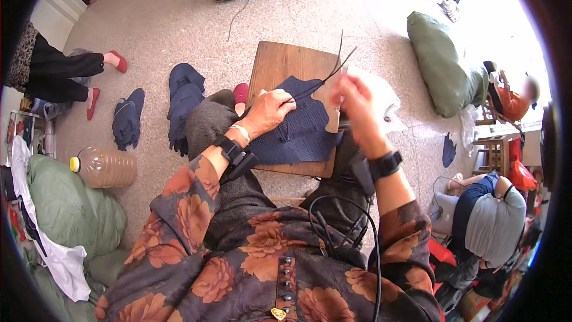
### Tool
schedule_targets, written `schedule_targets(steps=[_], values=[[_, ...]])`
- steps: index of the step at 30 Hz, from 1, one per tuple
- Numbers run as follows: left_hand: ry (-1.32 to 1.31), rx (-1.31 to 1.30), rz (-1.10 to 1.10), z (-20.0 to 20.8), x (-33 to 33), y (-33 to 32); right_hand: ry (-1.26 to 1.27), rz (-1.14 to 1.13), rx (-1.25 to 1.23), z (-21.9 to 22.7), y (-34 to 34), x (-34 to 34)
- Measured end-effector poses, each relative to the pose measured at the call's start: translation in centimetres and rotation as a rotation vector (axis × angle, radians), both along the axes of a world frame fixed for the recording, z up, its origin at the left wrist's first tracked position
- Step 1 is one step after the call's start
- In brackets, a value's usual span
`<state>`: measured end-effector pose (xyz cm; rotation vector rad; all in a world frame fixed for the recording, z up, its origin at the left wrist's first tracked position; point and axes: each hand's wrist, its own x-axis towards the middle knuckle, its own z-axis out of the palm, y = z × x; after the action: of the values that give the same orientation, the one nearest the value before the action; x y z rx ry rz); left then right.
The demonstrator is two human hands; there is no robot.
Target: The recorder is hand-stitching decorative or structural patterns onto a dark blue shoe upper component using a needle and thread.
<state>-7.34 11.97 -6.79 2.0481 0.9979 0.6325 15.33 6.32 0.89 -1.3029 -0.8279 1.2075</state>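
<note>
A navy blue textured fabric piece (304, 134) with a curved, cut-out outline lies on the small wooden stool (277, 59) before me. My left hand (269, 112) is closed over the fabric, pinching thin black cord (319, 85). The cord runs up to the right past the fabric, and its two loose ends spread apart above the stool. To the right of the cord, my right hand (355, 98) is raised near the stool's right edge. Motion smears its fingers, so their grip does not show.
Dark blue fabric stacks (186, 104) lie on the floor to the left. Green sacks (438, 62) stand right, behind and left, near a large brownish jug (107, 167). White material (378, 100) lies beside the stool. Other people sit at right; one person (59, 74) stands left.
</note>
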Motion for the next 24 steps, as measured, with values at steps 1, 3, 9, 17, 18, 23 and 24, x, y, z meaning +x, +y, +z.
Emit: schedule_targets(steps=[1,3,9,17,18,23,24], values=[[-0.057,0.071,0.000,-0.1,-0.2,-0.1,-0.079,0.154,-0.074,-1.1,-1.3,-0.4],[-0.027,0.012,0.017,1.1,-0.5,-0.5,-0.324,0.414,-0.076,-3.0,-3.1,-1.8],[-0.031,-0.200,0.024,1.6,-0.8,-1.6,-0.781,0.516,0.158,-4.9,-1.9,-2.6],[-0.250,-0.249,0.052,0.9,-1.8,-3.0,-0.858,0.350,0.128,-6.1,-2.8,-4.6],[-0.236,-0.168,0.062,0.9,-2.2,-3.5,-0.787,0.325,0.126,-5.7,-3.0,-4.4],[-0.152,0.084,-0.033,-0.5,-3.2,-5.9,-0.827,0.290,0.216,-6.5,-3.4,-4.8],[-0.133,0.135,0.018,-0.4,-2.9,-6.4,-0.828,0.290,0.215,-6.6,-3.6,-4.8]])
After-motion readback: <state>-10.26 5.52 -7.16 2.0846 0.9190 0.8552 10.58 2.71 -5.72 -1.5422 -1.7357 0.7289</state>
